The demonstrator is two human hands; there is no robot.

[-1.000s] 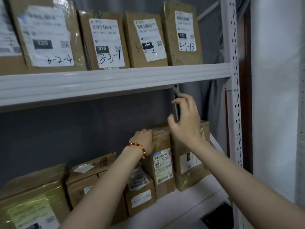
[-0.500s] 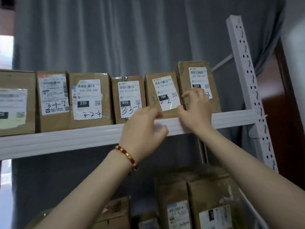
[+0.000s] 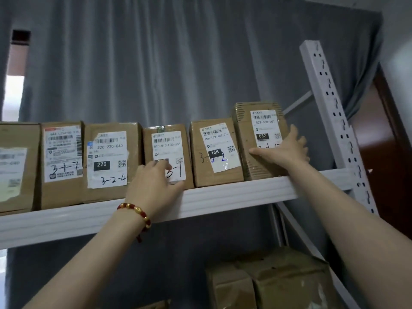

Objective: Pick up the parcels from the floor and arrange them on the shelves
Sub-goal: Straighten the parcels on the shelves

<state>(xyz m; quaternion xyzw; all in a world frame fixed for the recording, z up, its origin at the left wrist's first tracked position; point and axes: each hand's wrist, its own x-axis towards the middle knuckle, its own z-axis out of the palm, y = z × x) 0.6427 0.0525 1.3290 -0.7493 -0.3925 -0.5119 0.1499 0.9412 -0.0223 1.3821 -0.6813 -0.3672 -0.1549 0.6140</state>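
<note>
Parcel 032: handwritten code half hidden behind right hand.

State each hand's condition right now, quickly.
Left hand: open, fingertips touching the 010 parcel.
Right hand: open, pressing against the end parcel.

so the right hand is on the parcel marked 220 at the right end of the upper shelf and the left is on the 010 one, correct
Not quite. The head view shows the right hand on the parcel marked 032, not 220, at the right end of the upper shelf. The left hand is on the 010 parcel.
</note>
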